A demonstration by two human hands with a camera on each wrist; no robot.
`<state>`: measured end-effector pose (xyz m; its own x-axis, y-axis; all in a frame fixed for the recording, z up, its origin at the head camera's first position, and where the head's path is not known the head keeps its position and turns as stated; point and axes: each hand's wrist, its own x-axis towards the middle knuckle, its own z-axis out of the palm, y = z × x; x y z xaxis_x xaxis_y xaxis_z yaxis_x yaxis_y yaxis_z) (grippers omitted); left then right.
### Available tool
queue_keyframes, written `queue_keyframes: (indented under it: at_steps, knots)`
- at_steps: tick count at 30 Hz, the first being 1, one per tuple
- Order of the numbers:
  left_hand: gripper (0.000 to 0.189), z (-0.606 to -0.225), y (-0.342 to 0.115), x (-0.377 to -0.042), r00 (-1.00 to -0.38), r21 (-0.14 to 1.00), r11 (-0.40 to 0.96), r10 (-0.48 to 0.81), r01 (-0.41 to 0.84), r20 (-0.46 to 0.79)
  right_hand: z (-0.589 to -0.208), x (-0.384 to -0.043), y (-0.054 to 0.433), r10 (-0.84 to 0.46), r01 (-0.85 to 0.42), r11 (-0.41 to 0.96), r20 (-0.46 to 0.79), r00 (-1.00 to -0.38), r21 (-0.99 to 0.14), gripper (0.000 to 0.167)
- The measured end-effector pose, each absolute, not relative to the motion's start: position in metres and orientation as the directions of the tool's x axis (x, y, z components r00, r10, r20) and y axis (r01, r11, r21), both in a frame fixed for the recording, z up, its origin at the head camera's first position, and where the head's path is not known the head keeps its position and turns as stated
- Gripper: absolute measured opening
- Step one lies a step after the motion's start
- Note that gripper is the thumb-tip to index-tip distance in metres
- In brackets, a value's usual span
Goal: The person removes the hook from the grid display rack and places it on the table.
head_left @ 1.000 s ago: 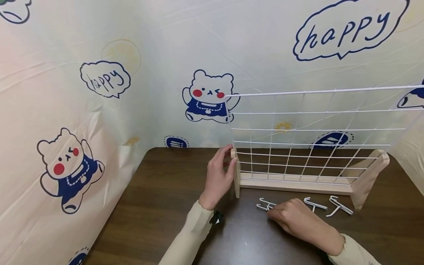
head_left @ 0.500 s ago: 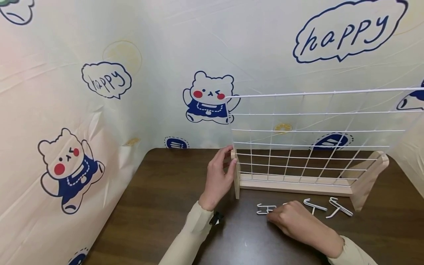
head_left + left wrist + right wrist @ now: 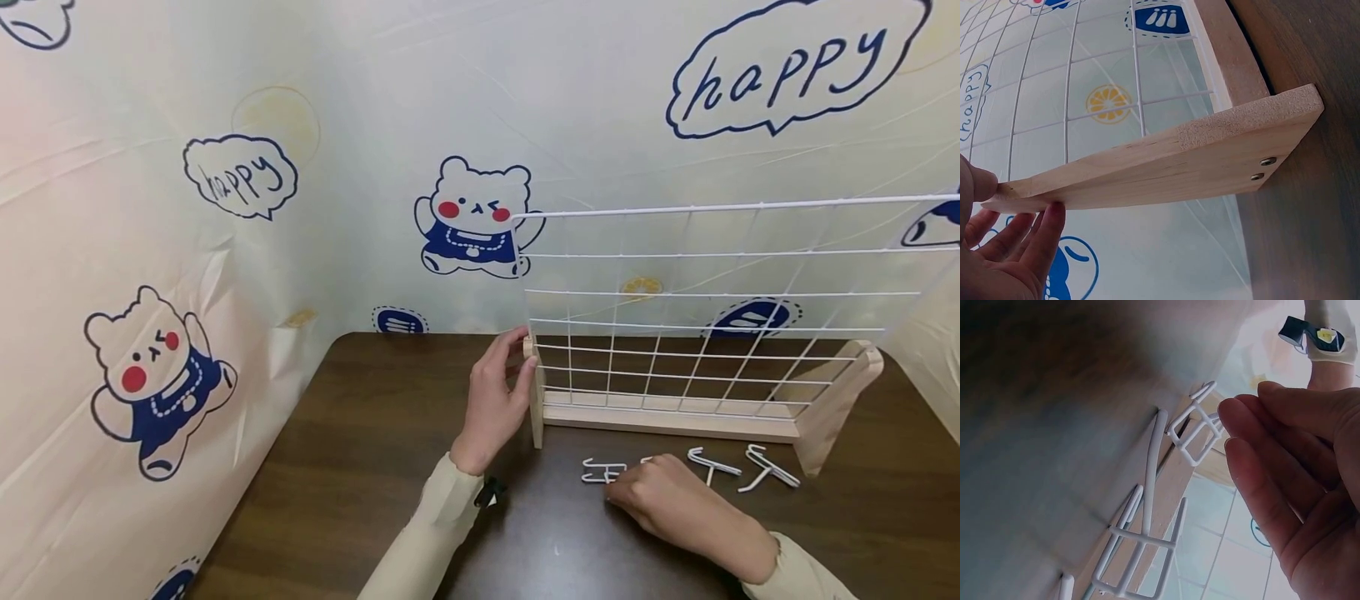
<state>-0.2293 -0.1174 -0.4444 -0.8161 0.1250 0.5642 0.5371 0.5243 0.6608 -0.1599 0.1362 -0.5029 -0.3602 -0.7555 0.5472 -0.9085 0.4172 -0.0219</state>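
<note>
My left hand (image 3: 495,404) grips the upper end of the left wooden side panel (image 3: 1166,165) of a white wire-grid rack (image 3: 675,354). In the left wrist view, its thumb and fingers lie on opposite faces of the panel. My right hand (image 3: 678,508) is low over the table, its fingertips beside the leftmost white wire hook (image 3: 602,477). The right wrist view shows loosely bent fingers (image 3: 1260,494) close to that hook (image 3: 1194,434); whether they touch it I cannot tell. A second hook (image 3: 1138,562) is largely hidden under the hand in the head view.
Two more white wire hooks (image 3: 712,463) lie right of my right hand, before the rack's wooden base bar (image 3: 667,422). The right wooden side panel (image 3: 840,400) stands beyond them. A printed cloth (image 3: 360,167) hangs behind the dark wooden table (image 3: 322,500).
The leftmost hook has gone from tilted to lying level on the table, and my right hand has shifted slightly. My left hand keeps its place on the panel.
</note>
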Motion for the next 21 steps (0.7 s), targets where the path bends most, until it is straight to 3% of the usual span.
queue_keyframes:
  at_steps: [21]
  knots:
    - [0.04, -0.443, -0.1179, -0.2283, -0.832, 0.683, 0.514, 0.121, 0.519, 0.541, -0.5023, -0.1616, 0.1379, -0.752, -0.909, 0.416, 0.554, -0.358, -0.023, 0.028]
